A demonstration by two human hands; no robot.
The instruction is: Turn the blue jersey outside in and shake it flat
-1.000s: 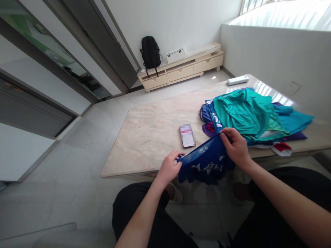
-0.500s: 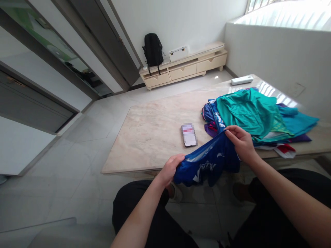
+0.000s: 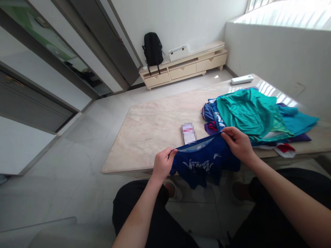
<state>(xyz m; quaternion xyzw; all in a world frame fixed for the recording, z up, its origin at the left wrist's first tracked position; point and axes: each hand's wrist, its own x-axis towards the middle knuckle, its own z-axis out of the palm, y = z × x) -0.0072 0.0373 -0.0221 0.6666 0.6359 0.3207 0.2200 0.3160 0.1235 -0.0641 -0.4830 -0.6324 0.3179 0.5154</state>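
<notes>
Blurred-out face of the small card (image 3: 188,133), its lower edge behind the blue garment (image 3: 204,163).

White lettering printed across crumpled royal-blue fabric garment (image 3: 204,163), too creased to read. Partial white digits on blue-and-white shirt (image 3: 216,119) in pile, also illegible.

One head-worn camera looks forward and down, close over the marble table (image 3: 144,137), toward the far wall.
</notes>
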